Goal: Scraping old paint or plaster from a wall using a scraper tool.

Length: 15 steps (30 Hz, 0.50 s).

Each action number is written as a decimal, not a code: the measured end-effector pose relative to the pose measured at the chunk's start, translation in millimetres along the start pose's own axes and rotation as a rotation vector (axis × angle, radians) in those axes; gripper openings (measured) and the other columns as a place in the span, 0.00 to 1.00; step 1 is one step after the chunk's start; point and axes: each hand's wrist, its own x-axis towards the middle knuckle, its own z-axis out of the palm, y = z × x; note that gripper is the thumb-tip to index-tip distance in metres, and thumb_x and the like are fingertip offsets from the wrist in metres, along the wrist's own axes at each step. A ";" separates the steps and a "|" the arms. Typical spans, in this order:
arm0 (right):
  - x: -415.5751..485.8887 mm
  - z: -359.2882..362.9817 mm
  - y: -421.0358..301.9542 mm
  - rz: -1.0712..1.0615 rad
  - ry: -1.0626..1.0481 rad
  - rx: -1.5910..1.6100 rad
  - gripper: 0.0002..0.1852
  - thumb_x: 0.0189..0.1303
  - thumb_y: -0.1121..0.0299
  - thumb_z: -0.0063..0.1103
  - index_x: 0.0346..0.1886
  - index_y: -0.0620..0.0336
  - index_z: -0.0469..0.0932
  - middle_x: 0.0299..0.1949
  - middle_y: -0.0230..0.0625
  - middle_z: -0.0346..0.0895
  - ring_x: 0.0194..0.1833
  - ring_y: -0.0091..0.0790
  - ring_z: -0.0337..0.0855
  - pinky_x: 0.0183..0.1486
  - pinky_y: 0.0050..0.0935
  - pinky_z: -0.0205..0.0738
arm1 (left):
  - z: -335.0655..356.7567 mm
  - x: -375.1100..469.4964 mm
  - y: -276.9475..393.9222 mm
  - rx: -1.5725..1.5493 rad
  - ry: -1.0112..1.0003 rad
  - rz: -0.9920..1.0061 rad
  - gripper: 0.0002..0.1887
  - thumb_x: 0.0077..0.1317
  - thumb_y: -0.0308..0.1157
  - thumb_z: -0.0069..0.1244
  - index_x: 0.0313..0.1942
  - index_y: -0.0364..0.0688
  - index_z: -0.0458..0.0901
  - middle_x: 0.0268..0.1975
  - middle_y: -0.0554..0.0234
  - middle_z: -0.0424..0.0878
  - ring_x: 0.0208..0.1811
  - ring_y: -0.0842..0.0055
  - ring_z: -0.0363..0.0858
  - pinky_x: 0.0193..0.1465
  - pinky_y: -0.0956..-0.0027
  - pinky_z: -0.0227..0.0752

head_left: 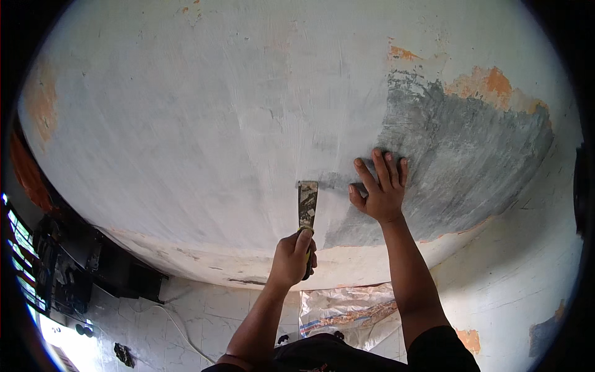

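My left hand (pixel 292 260) grips the dark handle of a putty knife (pixel 308 204), thumb along its top. The blade points up the wall, its edge at the white-coated surface, and is smeared with dried filler. To the right, my right hand (pixel 382 193) is spread with fingers apart against the wall, holding nothing. Its fingers lie near the border between the white skim coat (pixel 209 139) and a bare grey patch (pixel 465 153). A smaller grey smear shows between the blade and the right hand.
Orange-stained patches (pixel 498 86) edge the grey area's top. Below the wall, a crumpled plastic sack (pixel 348 309) with debris lies on the tiled floor (pixel 223 304). A pale cable (pixel 179 325) crosses the tiles at left. Black furniture (pixel 125 276) stands beside the wall at lower left.
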 end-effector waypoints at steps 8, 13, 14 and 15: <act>-0.6 -1.1 -1.5 0.001 -0.006 0.007 0.25 0.63 0.49 0.51 0.64 0.36 0.76 0.73 0.35 0.62 0.76 0.40 0.53 0.77 0.52 0.36 | 0.5 0.2 1.7 -0.010 -0.016 -0.045 0.25 0.78 0.48 0.37 0.28 0.37 0.73 0.17 0.64 0.74 0.14 0.82 0.71 0.17 0.74 0.65; 2.6 0.9 -0.2 0.007 0.004 -0.004 0.25 0.63 0.49 0.50 0.64 0.36 0.76 0.72 0.35 0.63 0.77 0.40 0.52 0.77 0.52 0.36 | -0.4 4.9 -12.4 0.034 0.028 0.047 0.24 0.78 0.47 0.37 0.28 0.37 0.74 0.16 0.63 0.75 0.13 0.82 0.71 0.17 0.74 0.65; 2.8 2.4 -0.5 0.006 0.013 0.000 0.25 0.63 0.49 0.50 0.64 0.36 0.76 0.72 0.35 0.63 0.77 0.40 0.52 0.77 0.52 0.36 | -2.3 5.0 -13.5 0.079 0.040 0.050 0.24 0.78 0.47 0.37 0.28 0.37 0.74 0.16 0.63 0.75 0.13 0.82 0.71 0.17 0.74 0.65; -0.5 0.9 -2.3 0.003 0.008 0.002 0.25 0.64 0.49 0.50 0.64 0.36 0.76 0.72 0.35 0.63 0.77 0.40 0.52 0.77 0.52 0.36 | -1.9 3.9 -10.2 0.081 0.041 0.049 0.24 0.78 0.47 0.37 0.28 0.37 0.74 0.16 0.63 0.75 0.13 0.82 0.71 0.17 0.74 0.65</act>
